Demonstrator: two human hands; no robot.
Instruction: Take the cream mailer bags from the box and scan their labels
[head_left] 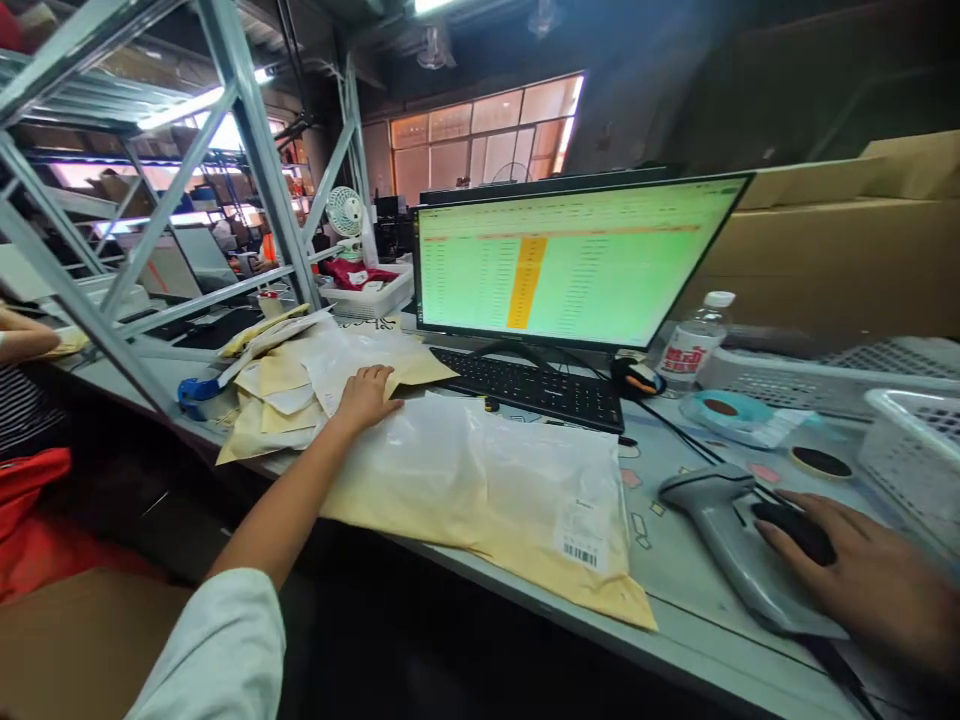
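Observation:
My left hand lies flat on a pile of pale mailer packages, its fingers stretched out. Just below it, a large white and yellow plastic mailer with a barcode label lies along the front of the desk. Over at the right, my right hand is closed around a black computer mouse; slight blur softens the hand. A grey barcode scanner lies right beside the mouse, its head pointing toward the keyboard.
A monitor showing a green table stands behind the keyboard. Right of it are a plastic bottle, a tape roll and a white basket. A metal shelf frame rises at left, with another person's arm beyond.

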